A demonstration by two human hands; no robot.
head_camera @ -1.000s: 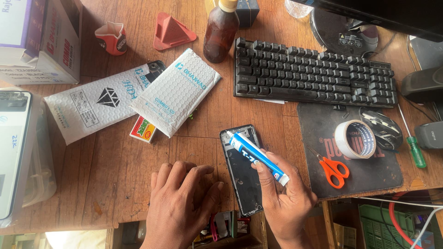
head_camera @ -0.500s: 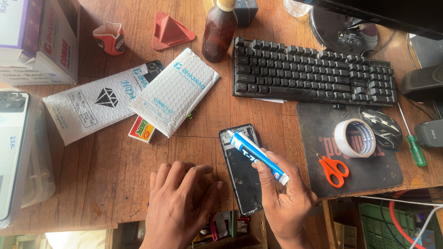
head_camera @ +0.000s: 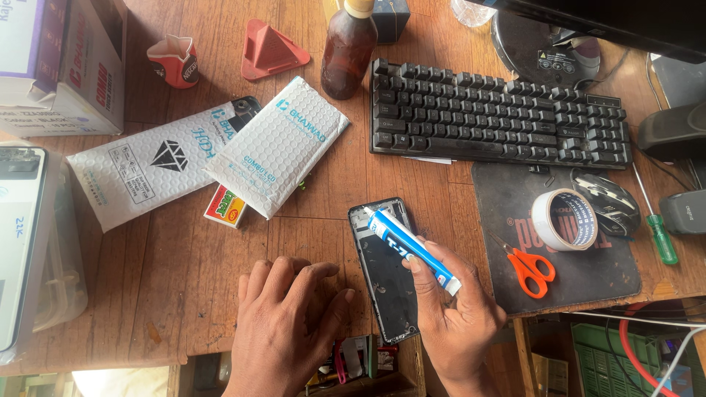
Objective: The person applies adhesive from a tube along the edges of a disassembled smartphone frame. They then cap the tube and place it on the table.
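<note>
Right hand fingers pinch blue glue tube, nozzle over dark phone frame lying on wooden desk. Left hand flat, fingers spread, empty. Keyboard at 1 o'clock, tape roll, scissors at 3.

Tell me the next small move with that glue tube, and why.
Probably squeeze and draw the nozzle down the phone frame's left edge: the right hand holds the blue glue tube tipped at its top corner, while the left hand rests flat alongside.

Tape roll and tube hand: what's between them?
Head view: orange scissors lie on the dark mat between the tape roll and the right hand holding the blue tube.
</note>
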